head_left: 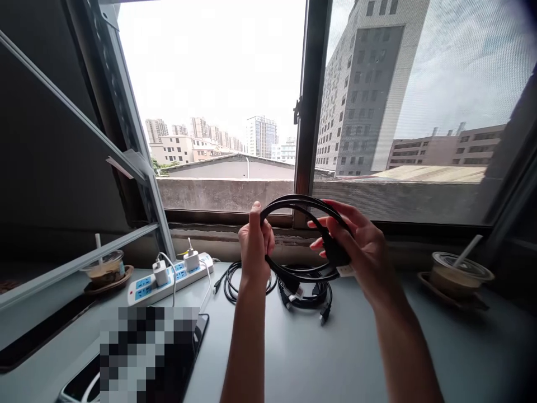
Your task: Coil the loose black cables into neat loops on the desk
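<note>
A black cable (300,200), wound into a loose coil, is held up above the desk between both hands. My left hand (254,246) is closed round the coil's left side, thumb pointing up. My right hand (364,238) grips its right side near a thick black connector (335,252), with the thumb across it and some fingers spread behind. A small pale tag (346,271) shows by that connector. Another plug end hangs at the coil's lower edge. Below on the desk lie more coiled black cables (308,302), partly hidden, with plug ends sticking out.
A white power strip (168,282) with blue sockets and plugged-in chargers stands at left. In front of it lies a dark device (200,336), partly pixelated. Lidded drink cups stand left (107,266) and right (457,274). A metal rack (138,129) rises at left, before the window.
</note>
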Demonstrator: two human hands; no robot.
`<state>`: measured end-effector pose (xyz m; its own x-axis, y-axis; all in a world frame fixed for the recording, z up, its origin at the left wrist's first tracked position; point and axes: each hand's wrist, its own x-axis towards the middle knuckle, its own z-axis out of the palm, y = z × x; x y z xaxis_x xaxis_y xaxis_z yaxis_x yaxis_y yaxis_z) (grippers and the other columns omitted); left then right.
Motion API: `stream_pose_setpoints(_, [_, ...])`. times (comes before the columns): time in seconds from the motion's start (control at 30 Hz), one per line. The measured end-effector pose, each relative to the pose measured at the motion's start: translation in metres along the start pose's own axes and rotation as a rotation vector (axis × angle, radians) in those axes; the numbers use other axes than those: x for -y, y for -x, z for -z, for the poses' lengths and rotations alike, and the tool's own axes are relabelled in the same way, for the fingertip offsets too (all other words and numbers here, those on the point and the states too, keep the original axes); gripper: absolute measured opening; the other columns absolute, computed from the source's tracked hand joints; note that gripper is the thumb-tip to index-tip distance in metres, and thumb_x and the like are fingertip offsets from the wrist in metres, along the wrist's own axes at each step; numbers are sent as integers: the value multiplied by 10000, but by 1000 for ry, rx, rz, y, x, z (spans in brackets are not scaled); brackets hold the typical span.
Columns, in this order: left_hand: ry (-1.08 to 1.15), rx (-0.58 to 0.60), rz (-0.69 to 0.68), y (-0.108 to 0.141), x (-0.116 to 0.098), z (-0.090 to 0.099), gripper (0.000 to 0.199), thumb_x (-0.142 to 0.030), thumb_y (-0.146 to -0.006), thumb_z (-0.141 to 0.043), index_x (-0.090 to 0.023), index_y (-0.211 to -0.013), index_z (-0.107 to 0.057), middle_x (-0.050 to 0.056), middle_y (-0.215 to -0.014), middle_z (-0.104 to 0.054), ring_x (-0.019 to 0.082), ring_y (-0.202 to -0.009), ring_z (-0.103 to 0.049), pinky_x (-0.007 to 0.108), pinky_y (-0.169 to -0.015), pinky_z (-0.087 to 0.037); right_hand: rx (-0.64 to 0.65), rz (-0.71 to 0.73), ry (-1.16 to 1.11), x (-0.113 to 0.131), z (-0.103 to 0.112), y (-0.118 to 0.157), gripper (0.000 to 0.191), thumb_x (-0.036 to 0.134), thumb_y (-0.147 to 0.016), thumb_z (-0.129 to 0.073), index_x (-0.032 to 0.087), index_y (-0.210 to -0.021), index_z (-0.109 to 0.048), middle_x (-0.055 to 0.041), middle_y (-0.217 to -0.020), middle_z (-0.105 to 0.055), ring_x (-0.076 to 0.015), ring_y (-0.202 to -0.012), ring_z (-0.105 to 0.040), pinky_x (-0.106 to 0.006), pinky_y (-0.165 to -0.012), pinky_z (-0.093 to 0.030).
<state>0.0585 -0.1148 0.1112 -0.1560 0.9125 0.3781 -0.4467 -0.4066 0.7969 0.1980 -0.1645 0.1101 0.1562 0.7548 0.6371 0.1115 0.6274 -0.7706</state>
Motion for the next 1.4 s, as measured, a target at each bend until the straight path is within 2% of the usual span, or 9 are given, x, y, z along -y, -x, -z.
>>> stream_pose_setpoints(0.07, [-6,-30,33,-1,-3,2,524,-440,-814,-526,-196,-452,-238,-74,-369,-181,40,-328,-182,205,-338,-134,-49,86,118,1,-1,1,467,494,-786,-591,296,-1203,-522,-43,-1056,-636,-157,-728,-650,-258,-560,-522])
stream_pose_setpoints(0.17, [0,-71,47,0,-7,4,514,-438,-811,-538,-193,-452,-264,-75,-359,-190,41,-326,-184,199,-331,-126,-130,259,428,1,-3,4,492,441,-771,-628,316,-1232,-508,-38,-1196,-575,-187,-902,-623,-265,-624,-515])
stream_pose_setpoints(0.27, [37,-42,85,2,-14,5,533,-446,-818,-533,-195,-458,-230,-77,-349,-174,42,-324,-171,195,-324,-112,-139,413,669,-3,-6,4,478,364,-804,-611,310,-1265,-497,-36,-1232,-554,-194,-972,-598,-243,-596,-507])
stream_pose_setpoints(0.4, [87,75,140,7,-23,4,551,-427,-830,-539,-196,-467,-195,-83,-328,-152,39,-314,-132,192,-312,-87,-156,538,731,-14,-6,-3,425,287,-879,-520,295,-1302,-480,-35,-1192,-580,-168,-957,-608,-213,-572,-509])
stream_pose_setpoints(0.57, [149,216,177,15,-30,3,501,-370,-865,-517,-193,-486,-241,-90,-329,-143,42,-310,-102,188,-304,-62,-175,548,740,-18,1,-7,400,263,-881,-525,294,-1281,-519,-30,-1124,-611,-145,-874,-618,-185,-516,-499])
stream_pose_setpoints(0.8, [213,272,201,16,-30,1,466,-348,-872,-510,-190,-497,-282,-93,-337,-143,42,-310,-94,186,-300,-64,-195,487,711,-16,3,-4,390,234,-885,-512,296,-1269,-532,-19,-1111,-604,-121,-852,-609,-142,-497,-495])
stream_pose_setpoints(1.27, [225,295,232,15,-31,2,433,-342,-869,-502,-190,-508,-319,-98,-348,-145,41,-301,-94,180,-291,-76,-192,482,684,-10,5,-1,368,235,-866,-530,260,-1230,-574,-34,-1039,-604,-106,-779,-589,-144,-476,-482])
stream_pose_setpoints(1.33, [186,306,219,16,-29,1,452,-359,-868,-509,-189,-499,-308,-97,-345,-151,35,-297,-106,179,-295,-82,-191,465,716,-13,7,-3,400,261,-867,-530,268,-1267,-541,-35,-1040,-619,-115,-744,-602,-176,-506,-493])
stream_pose_setpoints(1.4, [102,290,181,16,-25,-1,479,-381,-856,-533,-186,-485,-303,-94,-334,-178,26,-292,-127,176,-300,-85,-128,411,746,-17,8,-5,499,287,-870,-529,290,-1359,-426,-33,-1063,-639,-108,-634,-605,-226,-568,-516])
